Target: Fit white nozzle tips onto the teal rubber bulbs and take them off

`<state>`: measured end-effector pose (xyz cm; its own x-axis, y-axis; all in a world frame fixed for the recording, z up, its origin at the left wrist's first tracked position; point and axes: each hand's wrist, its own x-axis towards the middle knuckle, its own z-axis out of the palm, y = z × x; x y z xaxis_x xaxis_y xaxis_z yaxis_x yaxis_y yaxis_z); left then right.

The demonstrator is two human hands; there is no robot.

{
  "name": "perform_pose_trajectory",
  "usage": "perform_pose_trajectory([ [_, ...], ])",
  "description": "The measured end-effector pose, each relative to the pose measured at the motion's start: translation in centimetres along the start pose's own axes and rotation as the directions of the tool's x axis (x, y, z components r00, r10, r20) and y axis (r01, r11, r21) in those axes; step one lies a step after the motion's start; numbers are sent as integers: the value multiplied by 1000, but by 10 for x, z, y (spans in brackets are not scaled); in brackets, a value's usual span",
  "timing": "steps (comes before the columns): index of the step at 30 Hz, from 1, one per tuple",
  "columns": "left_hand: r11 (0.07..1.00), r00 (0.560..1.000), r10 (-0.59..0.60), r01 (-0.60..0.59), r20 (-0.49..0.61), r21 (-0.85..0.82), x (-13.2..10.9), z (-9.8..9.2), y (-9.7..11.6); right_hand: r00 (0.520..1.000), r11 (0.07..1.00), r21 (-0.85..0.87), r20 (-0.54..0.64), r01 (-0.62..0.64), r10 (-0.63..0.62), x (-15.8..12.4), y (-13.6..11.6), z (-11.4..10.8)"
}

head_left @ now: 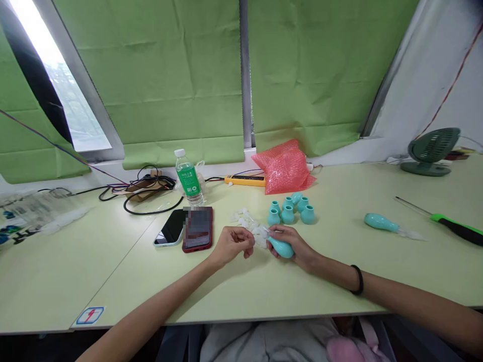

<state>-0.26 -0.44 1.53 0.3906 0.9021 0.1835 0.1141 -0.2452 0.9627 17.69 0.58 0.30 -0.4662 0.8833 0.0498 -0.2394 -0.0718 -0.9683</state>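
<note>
My right hand (292, 244) is closed around a teal rubber bulb (282, 247) lying low over the table, its neck pointing left. My left hand (234, 244) is curled just left of it, fingers pinched together; what they hold is too small to make out. Between and behind the hands lies a heap of small clear plastic tips (249, 223). Several more teal bulbs (290, 210) stand in a cluster just beyond my right hand. An assembled teal bulb with a clear tip (388, 225) lies apart to the right.
Two phones (186, 229) lie left of my left hand, with a water bottle (188, 178) and tangled cables (145, 191) behind. A pink bubble-wrap bag (285, 166), a yellow power strip (244, 180), a green-handled screwdriver (453, 226) and a small fan (432, 151) sit farther off.
</note>
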Motion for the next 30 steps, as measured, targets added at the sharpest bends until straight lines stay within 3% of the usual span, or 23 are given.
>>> perform_pose_trajectory([
  [2, 998, 1000, -4, 3, 22, 64, 3, -8, -2, 999, 998, 66, -47, -16, 19, 2, -1, -4],
  [4, 960, 998, 60, -53, -16, 276, 5, -13, -8, 996, 997, 79, -85, 0, 7, 3, -3, -7],
  [7, 744, 976, 216, -148, -26, 651, 7, -14, -19, 997, 999, 10, -61, 38, -37, 2, -4, -6],
  [10, 622, 968, 250, -157, -4, 767, 9, -12, -26, 999, 989, -140, -5, 53, -54, -1, -2, -2],
  [15, 716, 953, 269, -103, -137, 690, 2, -4, -15, 993, 885, -450, 55, 120, -106, -10, 3, 5],
  [18, 790, 984, 178, -151, 13, 594, -7, 4, -5, 966, 744, -617, 129, 256, -225, -17, 4, 10],
  [21, 803, 982, 127, -186, 143, 567, -12, 12, -1, 939, 640, -690, 211, 339, -271, -21, 4, 14],
  [26, 920, 986, 38, -99, 163, 380, -10, 14, -2, 920, 454, -808, 261, 374, -293, -21, 3, 15],
  [30, 990, 977, -56, 28, 205, 136, -9, 14, -3, 901, 384, -819, 346, 426, -262, -21, 1, 15],
])
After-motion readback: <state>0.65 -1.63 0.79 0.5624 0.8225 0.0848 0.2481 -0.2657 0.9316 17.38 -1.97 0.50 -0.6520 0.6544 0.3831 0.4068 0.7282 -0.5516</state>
